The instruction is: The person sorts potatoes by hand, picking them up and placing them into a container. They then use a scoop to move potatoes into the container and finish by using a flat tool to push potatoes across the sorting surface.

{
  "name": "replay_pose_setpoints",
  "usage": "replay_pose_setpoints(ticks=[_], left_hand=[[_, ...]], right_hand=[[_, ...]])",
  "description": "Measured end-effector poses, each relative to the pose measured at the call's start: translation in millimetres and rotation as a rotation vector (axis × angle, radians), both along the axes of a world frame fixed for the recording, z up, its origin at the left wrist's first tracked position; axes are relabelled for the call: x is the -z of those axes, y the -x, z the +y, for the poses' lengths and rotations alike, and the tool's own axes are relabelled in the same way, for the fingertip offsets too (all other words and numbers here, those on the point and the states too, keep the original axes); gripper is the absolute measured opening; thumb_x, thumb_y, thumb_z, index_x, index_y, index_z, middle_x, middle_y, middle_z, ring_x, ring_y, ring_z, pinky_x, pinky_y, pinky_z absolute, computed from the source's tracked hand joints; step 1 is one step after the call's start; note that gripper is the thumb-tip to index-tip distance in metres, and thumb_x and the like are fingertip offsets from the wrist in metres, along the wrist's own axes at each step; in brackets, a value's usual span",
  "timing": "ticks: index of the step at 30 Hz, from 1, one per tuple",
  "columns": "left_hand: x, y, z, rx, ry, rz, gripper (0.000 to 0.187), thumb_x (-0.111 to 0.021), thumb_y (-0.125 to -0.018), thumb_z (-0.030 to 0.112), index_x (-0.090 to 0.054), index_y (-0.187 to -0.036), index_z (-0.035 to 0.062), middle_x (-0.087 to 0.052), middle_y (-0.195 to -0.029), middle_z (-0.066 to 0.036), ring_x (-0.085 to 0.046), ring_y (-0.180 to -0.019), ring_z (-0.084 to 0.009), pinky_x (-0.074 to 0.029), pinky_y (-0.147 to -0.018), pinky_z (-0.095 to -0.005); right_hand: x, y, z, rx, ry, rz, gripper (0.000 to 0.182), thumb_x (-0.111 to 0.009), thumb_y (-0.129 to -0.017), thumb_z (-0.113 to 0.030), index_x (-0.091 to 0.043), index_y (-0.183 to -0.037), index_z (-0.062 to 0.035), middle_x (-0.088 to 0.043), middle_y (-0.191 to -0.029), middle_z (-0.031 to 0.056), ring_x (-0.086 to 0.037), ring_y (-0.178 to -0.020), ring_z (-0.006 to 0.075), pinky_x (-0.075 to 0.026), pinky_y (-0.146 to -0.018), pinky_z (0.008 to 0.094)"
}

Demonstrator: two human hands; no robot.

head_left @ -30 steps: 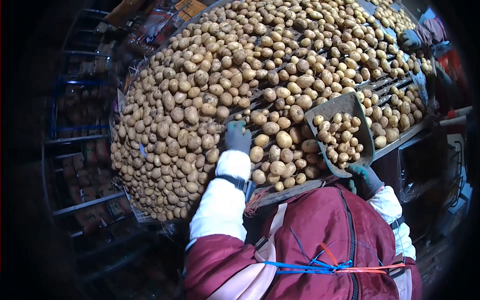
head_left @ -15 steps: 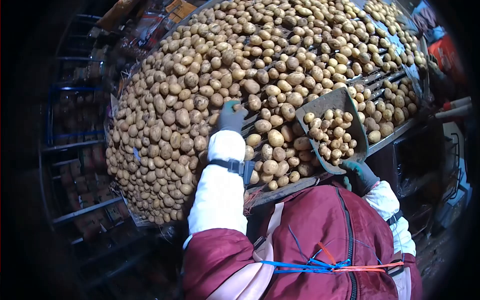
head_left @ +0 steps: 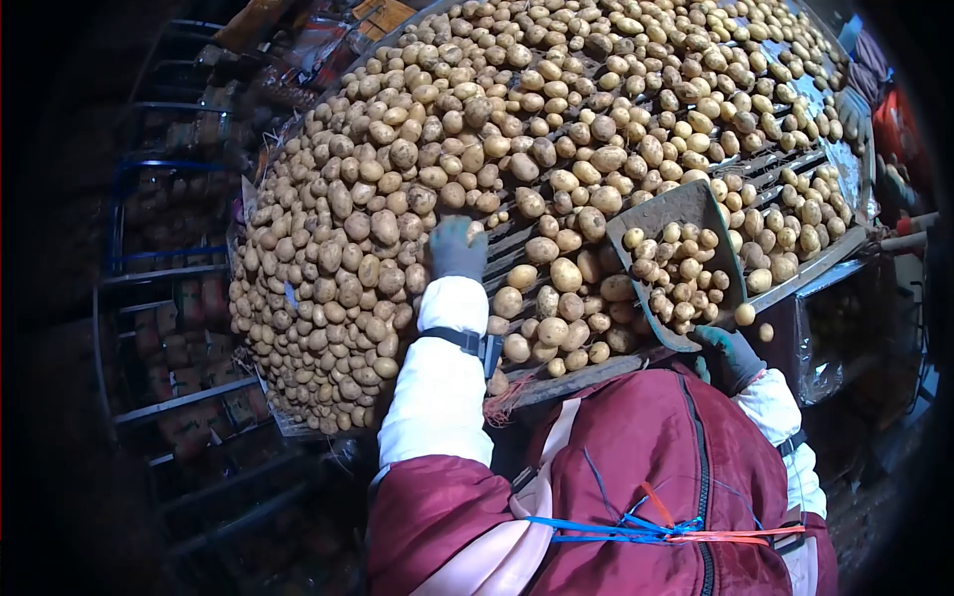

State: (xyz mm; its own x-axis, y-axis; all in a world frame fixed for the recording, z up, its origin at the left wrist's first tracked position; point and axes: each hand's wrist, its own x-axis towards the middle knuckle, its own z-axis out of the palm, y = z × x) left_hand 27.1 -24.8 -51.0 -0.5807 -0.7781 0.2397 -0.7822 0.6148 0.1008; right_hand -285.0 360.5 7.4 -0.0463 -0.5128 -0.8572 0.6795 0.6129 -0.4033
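My left hand (head_left: 459, 248), in a grey-green glove, reaches into the potatoes (head_left: 353, 214) at the left edge of a bare strip of slats. Its fingers are curled around a small potato (head_left: 474, 230), partly hidden by the glove. At the lower right, my right hand (head_left: 728, 355), gloved as well, is closed at the near end of a dark scoop (head_left: 717, 223); the handle is hidden in the grip. Several small potatoes (head_left: 679, 268) lie in the scoop, which rests over the slatted table's near edge.
Metal slats (head_left: 770, 179) show between potatoes. Two small potatoes (head_left: 755, 324) are beyond the table's near edge, right of the scoop. A co-worker's gloved hand (head_left: 853, 112) is at the upper right. Racks with boxes (head_left: 189, 338) stand at the left.
The view has shifted slightly. My left hand has drawn a little nearer to me, its fingers now over a small potato. Two small potatoes now appear right of the scoop.
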Motion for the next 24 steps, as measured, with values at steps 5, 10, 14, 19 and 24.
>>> replay_pose_setpoints(ticks=[5, 10, 14, 19, 24], left_hand=[[-35, 9, 44, -0.175, -0.408, 0.087, 0.026, -0.070, -0.086, 0.032, -0.069, -0.096, 0.0084, -0.062, -0.105, -0.018, -0.062, -0.098, -0.0382, -0.050, -0.087, -0.0463], [-22, 40, 21, -0.239, -0.421, 0.177, 0.040, -0.073, -0.082, 0.033, -0.069, -0.112, 0.0080, -0.065, -0.113, -0.018, -0.063, -0.102, -0.0367, -0.051, -0.090, -0.0432], [-3, 77, 33, -0.161, -0.356, -0.077, 0.047, -0.071, -0.079, 0.033, -0.066, -0.122, 0.0163, -0.061, -0.121, -0.020, -0.062, -0.108, -0.0381, -0.051, -0.092, -0.0452], [6, 69, -5, -0.057, -0.540, 0.045, 0.033, -0.069, -0.077, 0.010, -0.072, -0.110, 0.0082, -0.064, -0.112, -0.020, -0.065, -0.099, -0.0355, -0.052, -0.089, -0.0427], [-3, 85, 5, -0.168, -1.012, 0.690, 0.023, -0.070, -0.084, 0.003, -0.071, -0.107, 0.0039, -0.070, -0.091, -0.008, -0.065, -0.075, -0.0150, -0.054, -0.067, -0.0294]], right_hand=[[12, 3, 4, 0.036, -0.073, -0.171, 0.026, -0.068, -0.089, -0.031, -0.066, -0.090, -0.0050, -0.060, -0.057, 0.0069, -0.052, -0.039, 0.0177, -0.039, -0.037, 0.0284], [4, -1, 0, 0.014, -0.065, -0.033, 0.026, -0.068, -0.088, -0.030, -0.065, -0.087, -0.0045, -0.058, -0.055, 0.0075, -0.051, -0.038, 0.0194, -0.039, -0.038, 0.0292], [5, -4, 3, 0.036, -0.058, 0.003, 0.027, -0.068, -0.089, -0.031, -0.064, -0.085, -0.0048, -0.057, -0.054, 0.0068, -0.052, -0.039, 0.0187, -0.038, -0.037, 0.0291], [5, -1, 1, 0.026, 0.019, -0.029, 0.026, -0.065, -0.092, -0.029, -0.063, -0.090, -0.0036, -0.058, -0.056, 0.0067, -0.054, -0.040, 0.0186, -0.040, -0.037, 0.0294], [8, 3, 7, -0.029, -0.026, -0.039, 0.027, -0.066, -0.093, -0.031, -0.064, -0.091, -0.0040, -0.062, -0.059, 0.0080, -0.056, -0.041, 0.0168, -0.041, -0.037, 0.0292]])
